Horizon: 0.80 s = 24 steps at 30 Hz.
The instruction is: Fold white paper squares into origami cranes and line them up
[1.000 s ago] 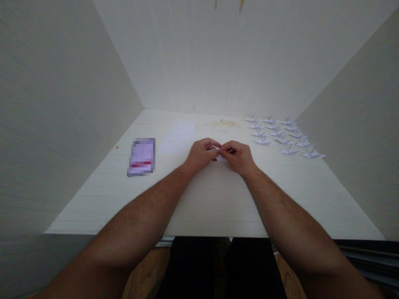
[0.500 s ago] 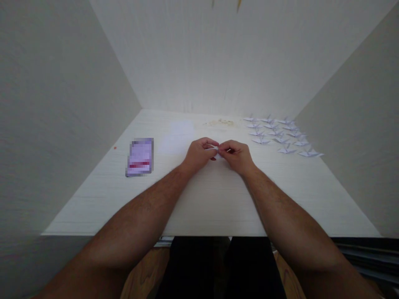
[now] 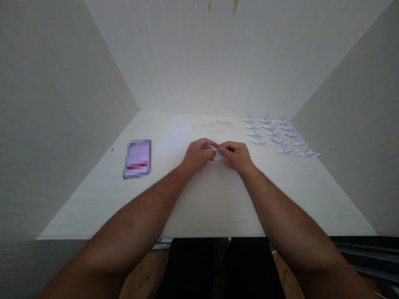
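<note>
A small piece of folded white paper [image 3: 218, 156] is pinched between my two hands, over the middle of the table. My left hand [image 3: 199, 154] is closed on its left side, thumb in front and fingers behind. From the right, the thumb and fingertips of my right hand [image 3: 236, 155] grip it close to the left fingertips. Much of the paper is hidden by the fingers, so its exact folded shape cannot be made out. Several white paper cranes [image 3: 283, 149] stand in rows at the back right of the table.
White paper sheets [image 3: 175, 137] lie behind and left of my hands. A pixelated purple object [image 3: 137, 157] rests on the table's [image 3: 215, 199] left part, with a small red dot [image 3: 112, 149] beyond it. Walls close in the left, right and back.
The view has shifted slightly. More of the folded paper now shows below my fingertips, and the right fingers have moved a little over it. Both hands keep hold.
</note>
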{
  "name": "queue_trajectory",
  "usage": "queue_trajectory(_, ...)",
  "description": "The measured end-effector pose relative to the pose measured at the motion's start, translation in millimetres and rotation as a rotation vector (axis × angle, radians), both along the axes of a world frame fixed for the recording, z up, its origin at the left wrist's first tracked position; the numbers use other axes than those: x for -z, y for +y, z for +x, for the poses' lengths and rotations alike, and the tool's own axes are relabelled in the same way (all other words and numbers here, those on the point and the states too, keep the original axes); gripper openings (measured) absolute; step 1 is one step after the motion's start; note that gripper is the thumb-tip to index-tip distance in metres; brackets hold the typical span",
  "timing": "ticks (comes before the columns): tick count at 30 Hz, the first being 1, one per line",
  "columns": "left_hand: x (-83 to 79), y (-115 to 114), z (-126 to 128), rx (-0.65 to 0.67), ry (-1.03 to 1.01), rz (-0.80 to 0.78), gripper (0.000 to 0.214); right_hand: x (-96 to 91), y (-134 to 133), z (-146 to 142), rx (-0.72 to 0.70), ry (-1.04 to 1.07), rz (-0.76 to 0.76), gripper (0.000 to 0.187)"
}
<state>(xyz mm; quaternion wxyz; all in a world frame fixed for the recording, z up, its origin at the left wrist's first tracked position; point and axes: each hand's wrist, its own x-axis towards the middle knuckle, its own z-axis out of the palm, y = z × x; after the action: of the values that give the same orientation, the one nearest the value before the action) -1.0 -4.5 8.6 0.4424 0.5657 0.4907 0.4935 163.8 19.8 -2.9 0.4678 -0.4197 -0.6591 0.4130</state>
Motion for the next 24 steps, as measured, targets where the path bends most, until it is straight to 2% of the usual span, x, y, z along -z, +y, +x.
queue_trajectory(5,1.1,0.1,-1.2,0.002,0.067,0.051,0.024,-4.5,-1.3,-1.3,-0.009,0.047,-0.163,0.017)
queue_trajectory(11,2.6,0.7,-3.0,0.014,0.117,0.057,0.034,-3.0,0.7,-1.6,-0.010,0.085,-0.216,0.017)
queue_trajectory(16,2.8,1.4,-2.7,-0.014,0.136,0.049,0.035,-0.8,1.7,-2.9,-0.004,0.055,-0.221,0.016)
queue_trajectory(24,-0.1,-0.1,-0.8,-0.011,0.036,-0.017,0.034,1.3,2.8,-3.6,0.014,-0.033,-0.109,0.012)
